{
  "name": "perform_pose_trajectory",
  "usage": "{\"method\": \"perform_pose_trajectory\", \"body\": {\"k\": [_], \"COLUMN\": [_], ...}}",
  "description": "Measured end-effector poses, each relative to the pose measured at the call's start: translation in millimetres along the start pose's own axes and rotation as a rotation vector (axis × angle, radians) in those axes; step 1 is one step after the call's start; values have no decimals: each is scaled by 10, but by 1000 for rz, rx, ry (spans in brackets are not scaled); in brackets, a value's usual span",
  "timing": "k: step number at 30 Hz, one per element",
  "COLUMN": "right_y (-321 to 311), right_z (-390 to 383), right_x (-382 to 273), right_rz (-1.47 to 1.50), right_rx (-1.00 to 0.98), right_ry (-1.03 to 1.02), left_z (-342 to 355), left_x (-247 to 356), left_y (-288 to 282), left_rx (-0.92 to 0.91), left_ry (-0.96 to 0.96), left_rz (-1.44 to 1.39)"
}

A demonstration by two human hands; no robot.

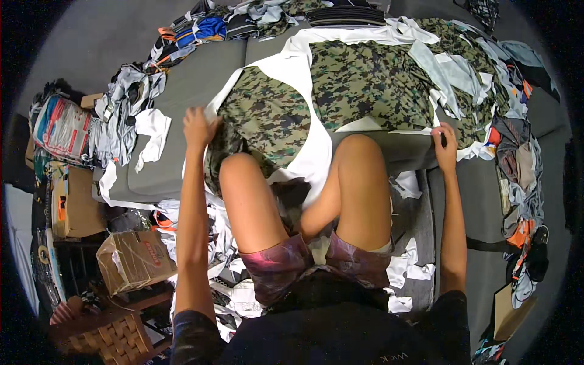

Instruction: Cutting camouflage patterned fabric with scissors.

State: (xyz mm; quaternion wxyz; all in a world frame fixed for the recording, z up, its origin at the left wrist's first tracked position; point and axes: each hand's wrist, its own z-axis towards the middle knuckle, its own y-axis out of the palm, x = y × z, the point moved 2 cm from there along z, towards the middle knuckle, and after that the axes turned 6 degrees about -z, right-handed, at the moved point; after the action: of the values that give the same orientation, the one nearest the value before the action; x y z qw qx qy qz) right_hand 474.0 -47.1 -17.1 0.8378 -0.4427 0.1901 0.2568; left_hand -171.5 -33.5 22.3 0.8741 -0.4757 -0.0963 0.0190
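Observation:
A wide sheet of camouflage-printed fabric (368, 82) with white unprinted borders lies across the grey padded seat in front of me. A rounded printed panel (267, 112) takes up its left part and hangs down by my left knee. My left hand (199, 126) is at the sheet's left edge, its fingers curled onto the cloth and slightly blurred. At the right, my right hand (445, 145) pinches the lower white edge between thumb and fingers. Pale grey fabric pieces (447, 76) rest on top of the sheet near its right end.
Grey scrap heaps (125, 100) and a white offcut (152, 132) lie left, with cardboard boxes (135, 261) below. Mixed cloth pieces (520, 164) line the right side. A dark folded stack (347, 16) and a blue bundle (207, 29) are at the back. White scraps (410, 267) lie beside my right leg.

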Motion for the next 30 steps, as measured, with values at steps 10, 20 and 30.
{"method": "perform_pose_trajectory", "body": {"k": [10,20,30], "right_y": [75,152,2076], "right_z": [-39,319,1703], "right_x": [86,-495,-988], "right_rz": [4,-156,-304], "right_rx": [68,214,-347], "right_ry": [-4,-92,-255], "left_z": [-443,281,973], "left_x": [-1968,-88,1609], "left_y": [-7,-217,1258], "left_rx": [-395,-468,-625], "left_ry": [-315,246,408], "left_rz": [-234,-653,-341]}}
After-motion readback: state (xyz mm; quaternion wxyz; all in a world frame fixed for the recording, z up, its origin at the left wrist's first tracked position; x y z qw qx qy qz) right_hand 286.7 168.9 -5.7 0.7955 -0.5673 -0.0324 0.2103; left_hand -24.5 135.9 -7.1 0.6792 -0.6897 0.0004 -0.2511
